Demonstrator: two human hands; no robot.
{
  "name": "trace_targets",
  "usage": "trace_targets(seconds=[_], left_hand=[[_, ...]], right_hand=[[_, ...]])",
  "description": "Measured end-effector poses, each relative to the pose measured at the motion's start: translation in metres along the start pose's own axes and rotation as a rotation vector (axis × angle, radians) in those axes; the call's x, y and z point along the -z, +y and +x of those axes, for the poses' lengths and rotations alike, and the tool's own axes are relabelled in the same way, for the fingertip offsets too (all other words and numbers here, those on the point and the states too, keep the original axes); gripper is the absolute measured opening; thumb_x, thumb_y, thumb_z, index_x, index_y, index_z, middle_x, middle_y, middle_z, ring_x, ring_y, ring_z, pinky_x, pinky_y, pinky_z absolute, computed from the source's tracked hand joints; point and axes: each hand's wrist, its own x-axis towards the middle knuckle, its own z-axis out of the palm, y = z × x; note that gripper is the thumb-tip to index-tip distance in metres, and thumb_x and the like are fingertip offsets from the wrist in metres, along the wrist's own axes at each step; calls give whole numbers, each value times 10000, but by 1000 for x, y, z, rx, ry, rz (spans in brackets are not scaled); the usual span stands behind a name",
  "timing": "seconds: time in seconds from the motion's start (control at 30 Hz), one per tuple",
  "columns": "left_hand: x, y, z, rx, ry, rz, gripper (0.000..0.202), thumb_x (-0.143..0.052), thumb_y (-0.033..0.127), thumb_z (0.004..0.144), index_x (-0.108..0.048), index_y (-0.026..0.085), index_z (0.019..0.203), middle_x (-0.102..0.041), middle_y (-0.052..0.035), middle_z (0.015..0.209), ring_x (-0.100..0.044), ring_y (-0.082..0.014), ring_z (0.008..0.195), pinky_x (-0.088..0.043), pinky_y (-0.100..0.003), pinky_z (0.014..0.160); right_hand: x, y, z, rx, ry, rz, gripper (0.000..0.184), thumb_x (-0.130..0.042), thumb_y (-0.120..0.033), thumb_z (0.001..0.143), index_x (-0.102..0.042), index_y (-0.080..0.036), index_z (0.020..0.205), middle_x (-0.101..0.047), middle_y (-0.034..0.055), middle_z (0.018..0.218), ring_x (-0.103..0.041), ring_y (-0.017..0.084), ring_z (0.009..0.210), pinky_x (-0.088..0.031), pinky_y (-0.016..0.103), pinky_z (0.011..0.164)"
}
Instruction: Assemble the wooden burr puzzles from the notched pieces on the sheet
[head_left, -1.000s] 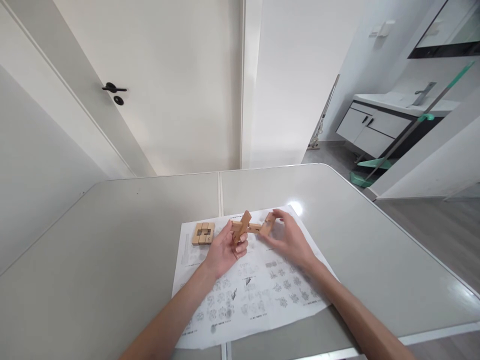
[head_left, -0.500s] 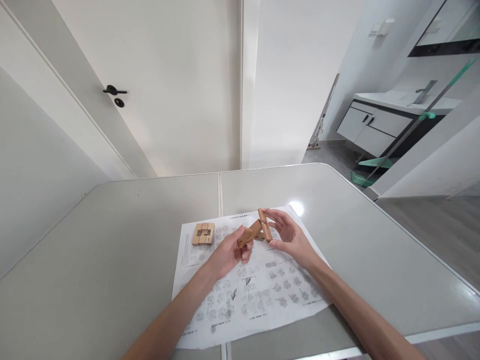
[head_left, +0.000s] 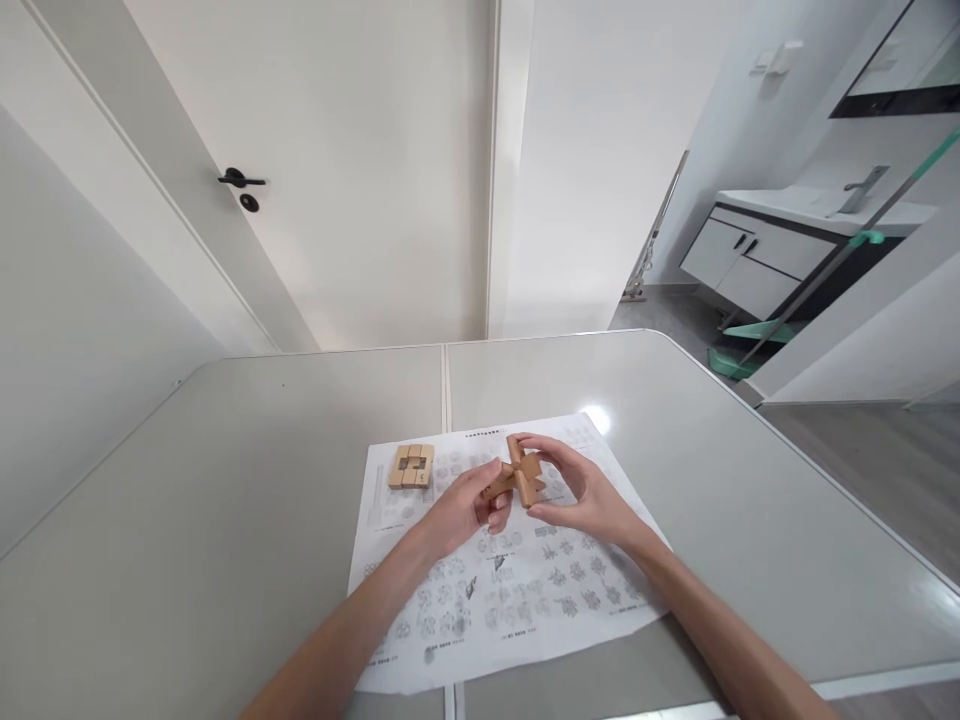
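Both hands hold crossed wooden puzzle pieces [head_left: 519,472] just above a printed instruction sheet [head_left: 510,585]. My left hand [head_left: 465,510] pinches the lower left end of one bar. My right hand [head_left: 581,490] curls round the other bar from the right, thumb below and fingers on top. The two bars form a small cross between the hands. A flat bundle of several more wooden bars [head_left: 411,466] lies on the sheet's far left corner, apart from both hands.
The sheet lies on a grey table [head_left: 225,480] with a seam down its middle. Behind stand a white door with a black handle [head_left: 240,181] and a white wall. At right, a bathroom with a vanity cabinet [head_left: 757,265] and a green mop [head_left: 757,330].
The pieces, spread in a line a second ago, have been brought together into a compact cross. Both hands moved closer and slightly lower toward the sheet.
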Motion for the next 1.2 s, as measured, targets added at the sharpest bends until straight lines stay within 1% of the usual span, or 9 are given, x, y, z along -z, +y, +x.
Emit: trace_targets(seconds=[0.13,0.3,0.43,0.63,0.8,0.87,1.03,1.1,1.2], left_hand=[[1,-2,0,9,3,-44,421,-550,563,994,-670,167,918,-414,32,717,-327,-88,537,-377,-269,581],[3,-4,2,4,15,-51,333,-644,473,970,-653,156,868,-461,23,717,-358,-76,532,-355,-251,564],[6,-5,2,20,8,-61,347,-666,471,958,-646,146,838,-489,20,696,-341,-57,498,-312,-238,524],[7,-7,1,36,16,-72,311,-672,454,955,-639,158,864,-512,20,706,-318,-48,476,-318,-219,489],[6,-7,1,34,40,-94,223,-674,407,957,-629,188,963,-504,35,710,-338,-56,491,-363,-215,524],[4,-6,2,37,42,-100,249,-656,431,964,-625,184,951,-489,37,706,-336,-60,494,-365,-222,533],[2,-3,2,39,-20,-109,494,-522,648,970,-633,169,916,-470,32,700,-290,-74,504,-364,-246,549],[2,-4,1,19,-8,-99,500,-542,662,955,-638,172,925,-462,35,694,-292,-80,518,-364,-250,564],[3,-5,1,1,7,-91,456,-588,620,953,-663,170,956,-471,29,702,-336,-94,557,-376,-259,601]], right_hand=[[-2,2,0,6,20,71,608,-823,-363,823,-565,-337,1373,-541,73,1504,-512,308,1374,-387,507,1185],[-3,7,0,-14,-4,147,627,-815,-406,834,-544,-322,1393,-527,105,1513,-607,305,1265,-486,489,1084],[-4,7,0,-23,-17,166,651,-826,-406,825,-531,-318,1398,-533,112,1506,-629,299,1228,-501,480,1065],[-7,5,1,-10,-6,115,621,-836,-395,811,-554,-314,1359,-522,97,1518,-540,312,1350,-440,493,1147],[-11,5,2,-25,-5,101,615,-846,-403,798,-563,-322,1337,-577,85,1455,-574,309,1306,-458,497,1127],[-13,4,3,-25,-4,105,611,-843,-394,803,-558,-324,1340,-589,81,1440,-583,307,1294,-463,494,1118],[-15,2,3,-15,18,91,610,-847,-398,795,-559,-321,1327,-577,81,1454,-571,310,1308,-451,497,1130],[-16,2,2,-13,26,79,605,-846,-403,795,-561,-316,1322,-574,86,1456,-571,311,1303,-455,496,1124],[-16,2,2,-7,33,61,612,-848,-400,793,-558,-312,1325,-574,87,1452,-573,309,1294,-461,491,1117]])
